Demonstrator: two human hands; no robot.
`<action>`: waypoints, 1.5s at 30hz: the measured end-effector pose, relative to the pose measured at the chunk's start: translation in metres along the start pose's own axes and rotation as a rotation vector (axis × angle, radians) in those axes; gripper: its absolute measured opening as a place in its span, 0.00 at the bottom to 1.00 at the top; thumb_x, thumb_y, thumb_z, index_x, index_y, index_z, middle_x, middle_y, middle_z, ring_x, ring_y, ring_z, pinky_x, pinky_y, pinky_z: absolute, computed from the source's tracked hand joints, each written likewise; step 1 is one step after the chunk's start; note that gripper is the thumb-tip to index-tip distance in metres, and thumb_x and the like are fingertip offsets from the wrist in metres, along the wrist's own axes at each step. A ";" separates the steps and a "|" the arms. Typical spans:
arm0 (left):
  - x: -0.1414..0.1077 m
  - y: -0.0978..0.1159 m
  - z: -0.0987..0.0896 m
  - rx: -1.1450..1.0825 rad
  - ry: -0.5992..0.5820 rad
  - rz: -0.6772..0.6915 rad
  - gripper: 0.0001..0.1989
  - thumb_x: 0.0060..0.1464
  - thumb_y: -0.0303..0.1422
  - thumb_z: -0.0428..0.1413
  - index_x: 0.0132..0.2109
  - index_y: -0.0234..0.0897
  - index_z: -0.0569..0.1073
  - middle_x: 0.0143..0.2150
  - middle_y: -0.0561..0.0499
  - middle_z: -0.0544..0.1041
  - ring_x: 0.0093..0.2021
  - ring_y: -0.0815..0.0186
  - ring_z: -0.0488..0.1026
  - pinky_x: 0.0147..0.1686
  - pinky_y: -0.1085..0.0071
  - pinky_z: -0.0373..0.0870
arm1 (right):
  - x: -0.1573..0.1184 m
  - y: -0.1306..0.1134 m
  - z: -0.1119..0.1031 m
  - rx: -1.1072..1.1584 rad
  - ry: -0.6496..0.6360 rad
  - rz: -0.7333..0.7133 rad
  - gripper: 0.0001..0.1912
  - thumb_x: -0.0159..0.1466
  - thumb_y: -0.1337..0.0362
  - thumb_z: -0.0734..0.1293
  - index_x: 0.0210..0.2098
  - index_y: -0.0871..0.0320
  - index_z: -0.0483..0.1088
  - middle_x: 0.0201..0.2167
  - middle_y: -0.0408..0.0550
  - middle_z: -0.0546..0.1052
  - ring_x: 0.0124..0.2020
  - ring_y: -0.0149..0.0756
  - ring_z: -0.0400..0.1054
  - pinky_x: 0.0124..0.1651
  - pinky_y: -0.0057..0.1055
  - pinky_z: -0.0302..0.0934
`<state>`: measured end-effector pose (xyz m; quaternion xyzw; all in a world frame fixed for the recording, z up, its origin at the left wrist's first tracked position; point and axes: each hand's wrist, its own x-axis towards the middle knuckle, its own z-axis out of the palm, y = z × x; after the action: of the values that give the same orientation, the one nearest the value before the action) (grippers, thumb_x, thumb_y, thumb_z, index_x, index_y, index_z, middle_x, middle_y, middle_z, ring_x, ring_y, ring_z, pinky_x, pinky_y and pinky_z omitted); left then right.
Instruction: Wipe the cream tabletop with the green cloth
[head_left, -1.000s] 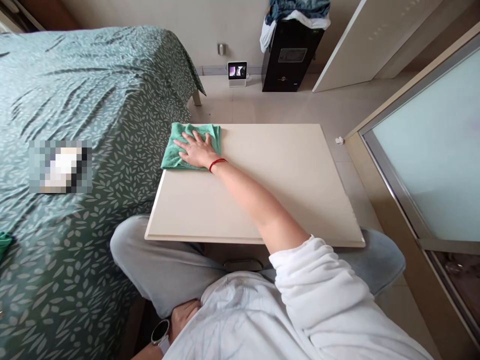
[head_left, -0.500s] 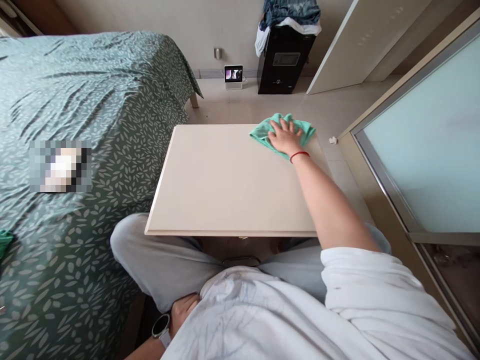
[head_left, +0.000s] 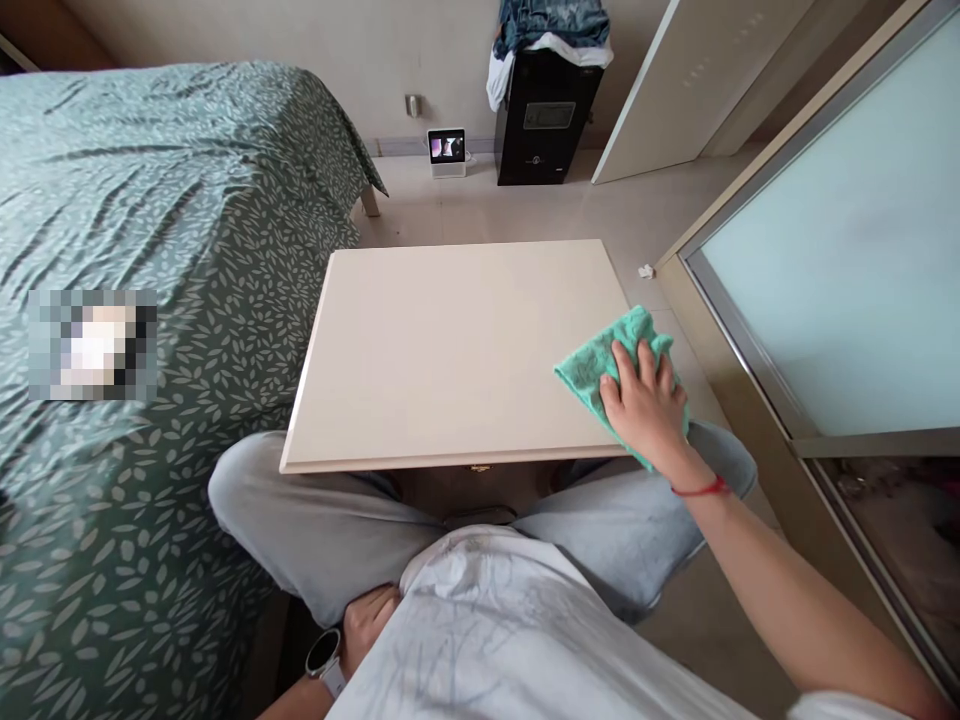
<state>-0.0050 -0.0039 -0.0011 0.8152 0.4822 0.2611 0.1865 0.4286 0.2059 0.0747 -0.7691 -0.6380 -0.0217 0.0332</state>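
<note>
My right hand lies on a green cloth, fingers spread apart and pressing down on it. The cloth covers the near right corner of a cream-coloured tabletop and overhangs its right edge. A red string bracelet circles my right wrist. Down by my lap, my left hand rests against my thigh beside the shirt hem; its fingertips are hidden. A round watch is on that wrist.
A bed with a green leaf-pattern cover stands along the left, with a blurred-out patch on it. Beyond the table are a small screen and a black cabinet topped with clothes. A frosted sliding door flanks the right side.
My right hand has dragged the green cloth from the far right corner of the tabletop toward me, to the near right corner. My left hand stays put. The view has shifted slightly right.
</note>
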 end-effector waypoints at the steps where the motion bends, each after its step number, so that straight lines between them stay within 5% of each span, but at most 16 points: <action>1: 0.000 0.000 0.000 -0.003 0.000 0.003 0.19 0.53 0.36 0.40 0.17 0.37 0.57 0.14 0.56 0.59 0.15 0.76 0.57 0.18 0.78 0.49 | -0.015 0.006 0.001 -0.013 0.001 -0.014 0.39 0.83 0.52 0.56 0.88 0.54 0.64 0.88 0.69 0.63 0.83 0.78 0.61 0.70 0.79 0.72; 5: -0.002 -0.003 0.002 -0.004 0.000 0.019 0.18 0.53 0.36 0.41 0.16 0.37 0.56 0.14 0.57 0.59 0.15 0.76 0.57 0.17 0.77 0.48 | -0.015 0.022 0.005 0.035 -0.049 -0.001 0.40 0.82 0.46 0.55 0.90 0.45 0.62 0.89 0.65 0.61 0.85 0.79 0.60 0.70 0.82 0.72; 9: -0.004 -0.004 0.004 0.005 -0.014 0.010 0.18 0.53 0.36 0.40 0.17 0.37 0.57 0.14 0.57 0.59 0.14 0.75 0.58 0.17 0.78 0.49 | 0.068 0.005 0.001 0.121 -0.088 0.079 0.44 0.83 0.39 0.55 0.91 0.48 0.58 0.92 0.71 0.53 0.88 0.85 0.54 0.74 0.91 0.63; 12: -0.004 -0.003 0.003 0.012 -0.017 -0.004 0.19 0.53 0.36 0.40 0.17 0.37 0.58 0.14 0.57 0.59 0.14 0.75 0.58 0.17 0.78 0.50 | 0.134 -0.044 -0.013 0.150 -0.124 0.084 0.45 0.86 0.41 0.55 0.93 0.57 0.56 0.92 0.77 0.48 0.91 0.86 0.46 0.81 0.88 0.50; 16: -0.003 -0.004 0.004 0.031 0.010 0.024 0.17 0.53 0.34 0.41 0.18 0.37 0.58 0.14 0.57 0.59 0.14 0.75 0.58 0.17 0.78 0.49 | 0.178 -0.152 -0.032 0.186 -0.193 -0.129 0.47 0.87 0.43 0.59 0.93 0.65 0.52 0.93 0.77 0.45 0.92 0.85 0.39 0.85 0.88 0.39; 18: -0.003 -0.005 0.004 0.031 0.014 0.043 0.17 0.52 0.34 0.42 0.18 0.37 0.58 0.14 0.57 0.59 0.14 0.76 0.58 0.17 0.78 0.49 | 0.176 -0.216 -0.036 0.203 -0.216 -0.257 0.46 0.86 0.42 0.61 0.94 0.59 0.52 0.94 0.68 0.45 0.93 0.78 0.39 0.89 0.82 0.37; 22: -0.004 -0.006 0.003 0.039 0.020 0.047 0.16 0.52 0.33 0.43 0.18 0.37 0.57 0.14 0.57 0.58 0.14 0.77 0.57 0.16 0.79 0.49 | 0.132 -0.332 -0.032 0.257 -0.276 -0.699 0.47 0.85 0.43 0.63 0.93 0.62 0.52 0.94 0.71 0.42 0.93 0.83 0.36 0.87 0.87 0.34; 24: -0.005 -0.006 0.003 0.051 0.022 0.038 0.16 0.53 0.33 0.42 0.18 0.37 0.57 0.14 0.57 0.58 0.14 0.77 0.57 0.16 0.80 0.49 | 0.096 -0.369 -0.026 0.288 -0.273 -0.900 0.47 0.83 0.44 0.66 0.92 0.60 0.56 0.94 0.70 0.44 0.93 0.83 0.37 0.87 0.88 0.34; 27: -0.007 -0.006 0.004 0.067 0.027 0.028 0.17 0.53 0.33 0.42 0.18 0.37 0.58 0.14 0.57 0.59 0.14 0.77 0.56 0.16 0.80 0.49 | 0.043 -0.391 -0.014 0.306 -0.230 -1.154 0.44 0.81 0.46 0.70 0.90 0.54 0.63 0.93 0.65 0.51 0.93 0.80 0.40 0.87 0.87 0.37; 31: -0.009 -0.007 0.006 0.078 0.031 0.033 0.17 0.53 0.34 0.41 0.18 0.37 0.57 0.14 0.57 0.59 0.14 0.77 0.57 0.16 0.80 0.50 | 0.020 -0.379 -0.004 0.318 -0.193 -1.352 0.39 0.80 0.46 0.71 0.87 0.44 0.68 0.93 0.55 0.57 0.93 0.74 0.43 0.88 0.82 0.40; 36: -0.005 -0.004 0.002 0.078 0.010 0.041 0.17 0.53 0.34 0.41 0.18 0.37 0.57 0.14 0.57 0.59 0.14 0.76 0.57 0.17 0.79 0.50 | 0.069 -0.331 -0.015 0.275 -0.282 -1.211 0.41 0.82 0.48 0.69 0.91 0.46 0.62 0.94 0.55 0.53 0.94 0.70 0.40 0.90 0.79 0.35; 40: -0.001 -0.003 0.000 0.067 0.001 0.046 0.17 0.53 0.34 0.41 0.18 0.37 0.58 0.14 0.57 0.60 0.14 0.76 0.58 0.17 0.80 0.51 | 0.117 -0.252 -0.026 0.258 -0.320 -0.910 0.43 0.84 0.45 0.64 0.93 0.49 0.57 0.95 0.55 0.46 0.95 0.68 0.36 0.91 0.76 0.31; 45: -0.001 -0.001 -0.001 0.033 -0.010 0.027 0.18 0.53 0.35 0.40 0.18 0.37 0.57 0.15 0.57 0.59 0.15 0.76 0.58 0.17 0.79 0.50 | 0.141 -0.113 -0.023 0.173 -0.264 -0.506 0.43 0.84 0.44 0.59 0.93 0.49 0.55 0.95 0.56 0.46 0.94 0.68 0.38 0.90 0.77 0.35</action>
<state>-0.0066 -0.0040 -0.0011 0.8258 0.4747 0.2515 0.1717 0.3439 0.3626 0.1106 -0.5762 -0.8076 0.1253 0.0091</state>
